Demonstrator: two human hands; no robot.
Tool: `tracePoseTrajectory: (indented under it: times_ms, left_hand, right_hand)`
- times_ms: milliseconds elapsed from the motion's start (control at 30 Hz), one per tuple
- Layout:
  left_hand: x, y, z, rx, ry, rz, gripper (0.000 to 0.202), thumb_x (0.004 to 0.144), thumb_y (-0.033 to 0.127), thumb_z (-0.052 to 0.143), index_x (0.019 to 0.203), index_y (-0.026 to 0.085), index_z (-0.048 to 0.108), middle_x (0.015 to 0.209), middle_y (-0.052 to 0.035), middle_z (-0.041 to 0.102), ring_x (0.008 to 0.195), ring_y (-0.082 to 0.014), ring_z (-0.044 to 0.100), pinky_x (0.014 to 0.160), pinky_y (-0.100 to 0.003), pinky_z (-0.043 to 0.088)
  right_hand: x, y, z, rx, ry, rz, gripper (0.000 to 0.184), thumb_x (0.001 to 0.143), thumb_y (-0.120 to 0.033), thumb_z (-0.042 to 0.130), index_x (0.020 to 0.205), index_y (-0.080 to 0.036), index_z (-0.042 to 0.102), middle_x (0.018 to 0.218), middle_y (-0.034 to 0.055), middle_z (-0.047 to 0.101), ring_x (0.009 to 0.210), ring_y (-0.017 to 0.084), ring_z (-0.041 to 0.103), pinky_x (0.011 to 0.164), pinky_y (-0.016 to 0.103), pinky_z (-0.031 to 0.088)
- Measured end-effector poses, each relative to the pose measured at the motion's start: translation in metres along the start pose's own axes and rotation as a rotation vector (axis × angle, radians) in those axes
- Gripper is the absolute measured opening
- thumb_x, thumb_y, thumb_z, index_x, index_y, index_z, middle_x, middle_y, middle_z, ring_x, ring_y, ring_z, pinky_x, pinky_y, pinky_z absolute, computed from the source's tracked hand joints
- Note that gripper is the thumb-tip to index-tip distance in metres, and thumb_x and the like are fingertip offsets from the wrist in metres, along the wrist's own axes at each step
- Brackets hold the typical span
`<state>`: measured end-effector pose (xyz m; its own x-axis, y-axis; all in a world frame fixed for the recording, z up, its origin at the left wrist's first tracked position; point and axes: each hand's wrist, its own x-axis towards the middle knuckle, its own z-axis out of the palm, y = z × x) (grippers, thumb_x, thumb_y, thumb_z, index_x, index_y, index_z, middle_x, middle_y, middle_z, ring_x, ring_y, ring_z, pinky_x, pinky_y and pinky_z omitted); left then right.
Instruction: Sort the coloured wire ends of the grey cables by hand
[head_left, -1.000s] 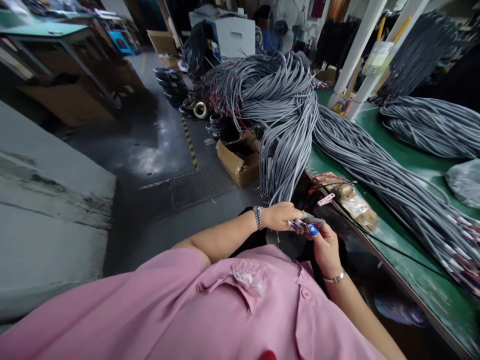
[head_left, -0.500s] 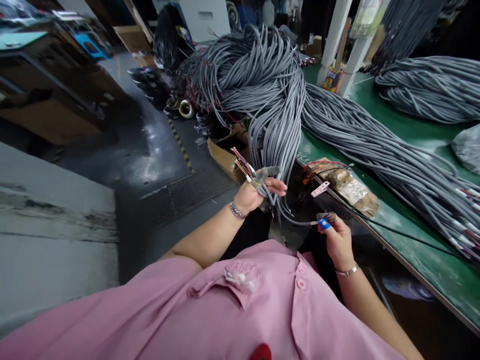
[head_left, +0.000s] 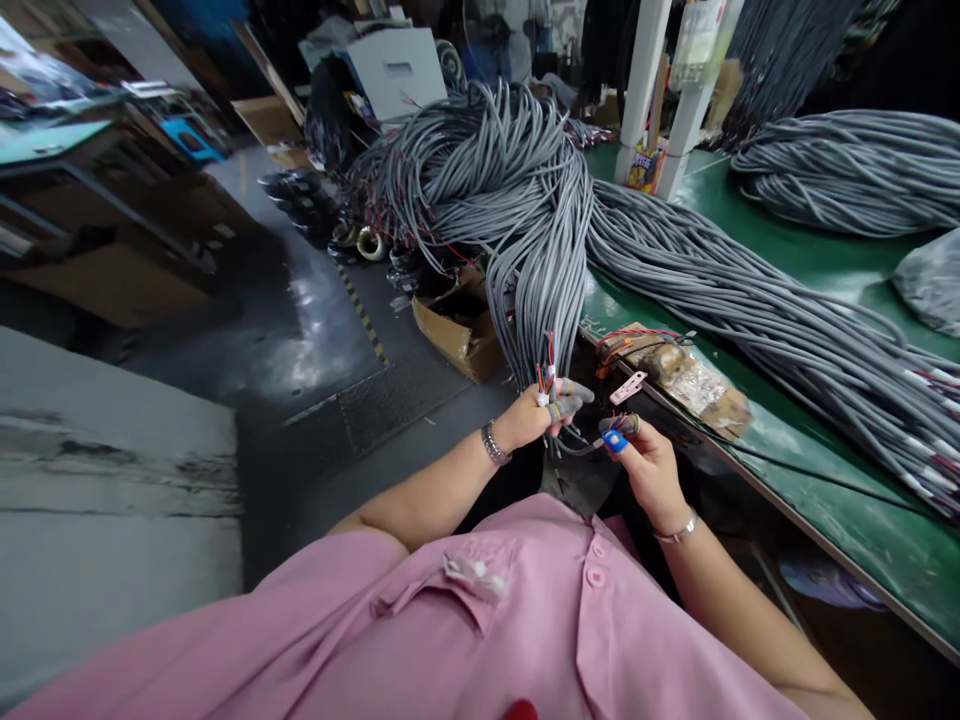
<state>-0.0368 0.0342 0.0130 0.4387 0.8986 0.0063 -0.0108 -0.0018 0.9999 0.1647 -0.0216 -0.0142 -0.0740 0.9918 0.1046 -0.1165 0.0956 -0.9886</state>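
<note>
My left hand point(head_left: 536, 415) is closed around the ends of several grey cables point(head_left: 546, 385), whose red and coloured wire tips stick up above my fingers. My right hand point(head_left: 645, 465) sits just to its right, pinching the end of one grey cable point(head_left: 581, 447) that loops between both hands; a blue cap covers my thumb tip. Both hands hover off the near edge of the green table point(head_left: 817, 520), in front of a big bundle of grey cables point(head_left: 540, 240) hanging down from it.
A long heap of grey cables point(head_left: 750, 300) lies across the table, with another coil point(head_left: 847, 170) at the back right. A brown taped pad point(head_left: 697, 385) sits at the table edge. An open cardboard box point(head_left: 457, 330) stands on the floor.
My left hand has dropped and come back toward my right hand, still holding the cable ends. The view has shifted slightly.
</note>
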Motion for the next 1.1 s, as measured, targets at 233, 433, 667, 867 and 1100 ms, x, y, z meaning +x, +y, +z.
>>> tracePoseTrajectory:
  times_ms: [233, 433, 667, 867, 1100]
  left_hand:
    - [-0.005, 0.003, 0.012, 0.132, -0.130, 0.086, 0.038, 0.088, 0.049, 0.056, 0.089, 0.012, 0.067, 0.084, -0.0078, 0.068, 0.078, -0.0155, 0.062, 0.073, -0.027, 0.050]
    - [-0.011, -0.007, 0.013, 0.252, -0.111, 0.006, 0.036, 0.086, 0.049, 0.058, 0.086, 0.014, 0.060, 0.067, -0.0009, 0.059, 0.056, -0.0085, 0.052, 0.055, -0.020, 0.041]
    - [-0.011, -0.005, 0.009, 0.585, -0.199, 0.128, 0.027, 0.082, 0.040, 0.064, 0.075, 0.014, 0.061, 0.067, 0.0009, 0.057, 0.061, -0.0092, 0.048, 0.059, -0.021, 0.038]
    - [-0.014, -0.008, 0.011, 0.485, -0.072, 0.077, 0.026, 0.081, 0.036, 0.062, 0.066, 0.014, 0.060, 0.060, 0.0002, 0.059, 0.056, -0.0092, 0.051, 0.056, -0.021, 0.039]
    - [-0.013, -0.010, 0.018, -0.004, 0.187, -0.014, 0.036, 0.078, 0.045, 0.068, 0.065, 0.012, 0.062, 0.059, -0.0028, 0.062, 0.047, -0.0081, 0.053, 0.046, -0.020, 0.041]
  right_hand:
    - [0.007, -0.002, 0.019, 0.186, 0.074, 0.093, 0.023, 0.076, -0.039, 0.073, 0.087, -0.021, 0.064, 0.069, 0.0003, 0.066, 0.057, 0.013, 0.059, 0.054, 0.027, 0.051]
    - [0.006, 0.002, 0.024, 0.284, 0.046, 0.178, 0.024, 0.077, -0.036, 0.072, 0.091, -0.021, 0.061, 0.066, -0.0013, 0.065, 0.050, 0.009, 0.054, 0.049, 0.022, 0.044]
    - [0.006, 0.003, 0.023, 0.214, 0.085, 0.201, 0.022, 0.072, -0.035, 0.075, 0.083, -0.019, 0.065, 0.064, -0.0032, 0.058, 0.051, 0.008, 0.045, 0.048, 0.022, 0.038]
    - [0.010, -0.002, 0.029, 0.154, 0.132, 0.222, 0.025, 0.070, -0.039, 0.076, 0.079, -0.019, 0.065, 0.062, -0.0035, 0.056, 0.052, 0.009, 0.043, 0.048, 0.022, 0.036]
    - [0.007, 0.001, 0.031, 0.224, 0.125, 0.219, 0.024, 0.071, -0.038, 0.076, 0.075, -0.019, 0.062, 0.057, -0.0050, 0.050, 0.050, 0.008, 0.040, 0.048, 0.022, 0.035]
